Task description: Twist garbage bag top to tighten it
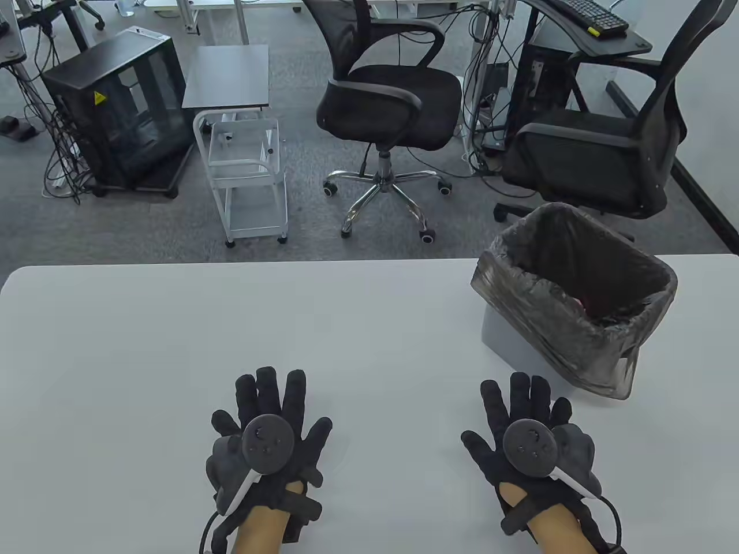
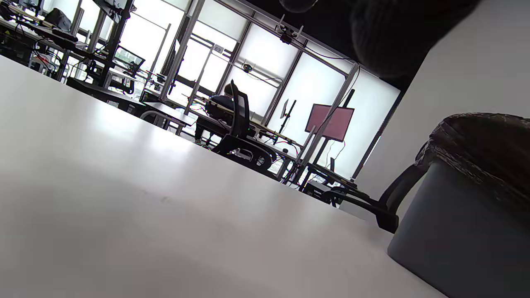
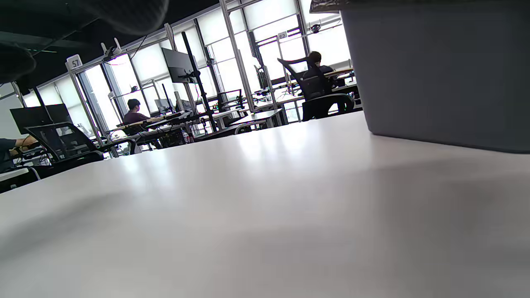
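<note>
A grey bin point(image 1: 514, 346) stands at the table's right, lined with a dark garbage bag point(image 1: 571, 323) whose top is folded out over the rim and stands open. Something red shows inside. The bin also shows in the left wrist view point(image 2: 455, 231) and the right wrist view point(image 3: 439, 74). My left hand point(image 1: 271, 427) lies flat on the table at the lower middle, fingers spread, holding nothing. My right hand point(image 1: 528, 424) lies flat just in front of the bin, fingers spread, holding nothing and apart from the bag.
The white table point(image 1: 231, 346) spans the view. Beyond its far edge stand two black office chairs point(image 1: 392, 104), a white cart point(image 1: 248, 173) and a black cabinet point(image 1: 121, 109).
</note>
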Available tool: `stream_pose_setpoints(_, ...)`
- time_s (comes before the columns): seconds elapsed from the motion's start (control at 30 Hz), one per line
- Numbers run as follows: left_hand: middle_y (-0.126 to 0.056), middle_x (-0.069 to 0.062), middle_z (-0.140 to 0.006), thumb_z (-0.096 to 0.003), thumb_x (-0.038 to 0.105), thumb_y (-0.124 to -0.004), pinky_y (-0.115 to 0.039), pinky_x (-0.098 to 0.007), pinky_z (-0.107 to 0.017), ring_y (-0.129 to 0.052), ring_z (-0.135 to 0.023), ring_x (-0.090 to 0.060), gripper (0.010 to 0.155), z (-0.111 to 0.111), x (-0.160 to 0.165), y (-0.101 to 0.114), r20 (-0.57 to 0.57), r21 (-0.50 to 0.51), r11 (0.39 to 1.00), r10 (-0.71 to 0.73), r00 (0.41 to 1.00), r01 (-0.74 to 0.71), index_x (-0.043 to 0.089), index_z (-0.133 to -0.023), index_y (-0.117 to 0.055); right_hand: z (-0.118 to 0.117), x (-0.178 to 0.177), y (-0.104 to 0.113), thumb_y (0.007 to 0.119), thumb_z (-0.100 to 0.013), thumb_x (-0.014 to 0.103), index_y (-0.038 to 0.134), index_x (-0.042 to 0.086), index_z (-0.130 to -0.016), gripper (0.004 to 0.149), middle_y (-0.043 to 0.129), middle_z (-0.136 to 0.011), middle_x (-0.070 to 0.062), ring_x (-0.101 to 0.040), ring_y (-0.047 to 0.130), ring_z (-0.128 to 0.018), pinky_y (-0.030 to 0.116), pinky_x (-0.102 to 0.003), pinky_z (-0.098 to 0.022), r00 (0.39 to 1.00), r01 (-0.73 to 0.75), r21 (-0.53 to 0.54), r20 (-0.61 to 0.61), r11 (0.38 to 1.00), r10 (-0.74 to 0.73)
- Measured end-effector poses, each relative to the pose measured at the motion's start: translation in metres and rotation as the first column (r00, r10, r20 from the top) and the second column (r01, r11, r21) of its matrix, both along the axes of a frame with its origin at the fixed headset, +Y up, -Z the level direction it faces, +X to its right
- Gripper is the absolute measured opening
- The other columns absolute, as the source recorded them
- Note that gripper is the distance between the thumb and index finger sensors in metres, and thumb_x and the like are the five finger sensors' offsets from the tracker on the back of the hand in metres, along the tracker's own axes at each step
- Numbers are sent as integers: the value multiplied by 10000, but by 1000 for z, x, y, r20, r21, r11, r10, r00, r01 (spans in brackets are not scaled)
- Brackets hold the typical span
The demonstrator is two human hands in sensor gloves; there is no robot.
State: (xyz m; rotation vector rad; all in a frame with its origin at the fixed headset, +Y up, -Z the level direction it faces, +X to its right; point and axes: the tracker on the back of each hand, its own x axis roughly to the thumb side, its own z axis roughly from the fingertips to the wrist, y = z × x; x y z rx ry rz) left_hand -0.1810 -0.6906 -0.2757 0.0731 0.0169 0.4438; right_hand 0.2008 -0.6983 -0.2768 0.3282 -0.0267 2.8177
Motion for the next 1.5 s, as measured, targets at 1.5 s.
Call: stream_pose_setpoints(1.5,-139,0,-1178,-467,624,-766,-81,-776,-598,7,-1076,-311,764,0,-11,9,-8,-13,992,129,992,-129,333,-1133,-527,-90,119,97,711,-493,584,703,191,-958,609,207,-1100,-256,-613,149,-934,210,-787,-606,907,-27,187,418,982,-55)
